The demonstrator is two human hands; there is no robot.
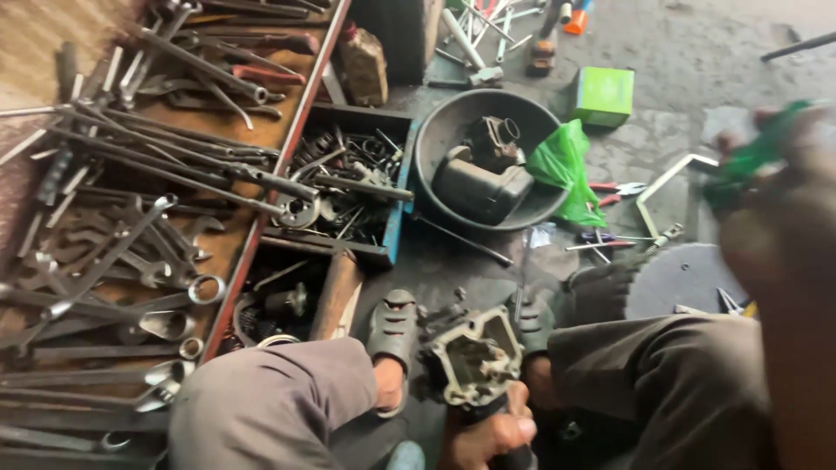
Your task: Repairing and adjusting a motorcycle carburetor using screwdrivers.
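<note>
My left hand [492, 433] is at the bottom centre, between my knees. It grips the dark lower end of a grimy metal engine part [472, 357] with a square open face, held upright above the floor. My right hand [788, 218] is raised close to the camera at the right edge and badly blurred. Its fingers are closed on a green object [751, 157] whose shape I cannot make out. The two hands are well apart.
A wide tray of wrenches and spanners [131, 218] fills the left. Beside it stands a blue box of small parts [396, 218]. A black basin [435, 130] holds a dark engine piece and a green bag [566, 165]. A green box [603, 96] and red-handled pliers [614, 190] lie on the concrete.
</note>
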